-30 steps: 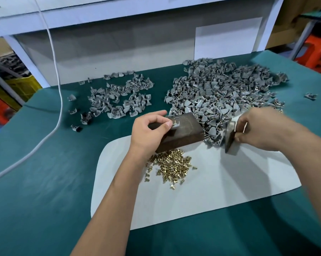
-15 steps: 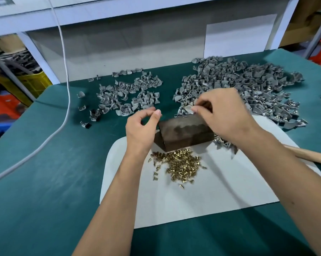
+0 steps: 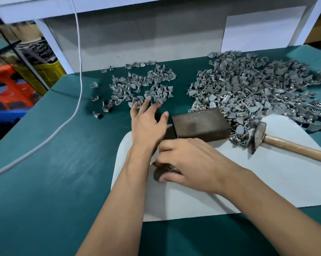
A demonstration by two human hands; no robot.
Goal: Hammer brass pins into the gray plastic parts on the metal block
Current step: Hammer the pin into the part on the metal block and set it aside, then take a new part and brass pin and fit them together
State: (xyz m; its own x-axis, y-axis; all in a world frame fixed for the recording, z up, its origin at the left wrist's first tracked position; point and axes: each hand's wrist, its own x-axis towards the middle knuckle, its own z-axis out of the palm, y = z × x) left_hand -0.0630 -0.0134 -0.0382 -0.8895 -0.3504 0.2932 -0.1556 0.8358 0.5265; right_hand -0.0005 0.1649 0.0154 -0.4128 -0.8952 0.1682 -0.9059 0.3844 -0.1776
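The metal block is a dark, worn rectangular slab with a scuffed top, lying at the far edge of a white mat on the green work surface. Nothing gray can be made out on its top. The left hand reaches past the block's left end with fingers straight and spread, their tips at the near edge of the small pile of gray plastic parts. A much bigger heap of gray plastic parts spreads behind and right of the block, spilling onto the mat. The right hand is curled, knuckles up, low over the mat in front of the block; it covers the spot beneath it, so the brass pins are hidden and whether its fingers pinch anything cannot be told. A hammer with a wooden handle lies on the mat to the right, its head against the heap and its handle cut off by the frame edge. A white cable trails across the left of the table. Behind stand a gray backboard and white frame posts; blurred yellow and orange crates sit at far left.
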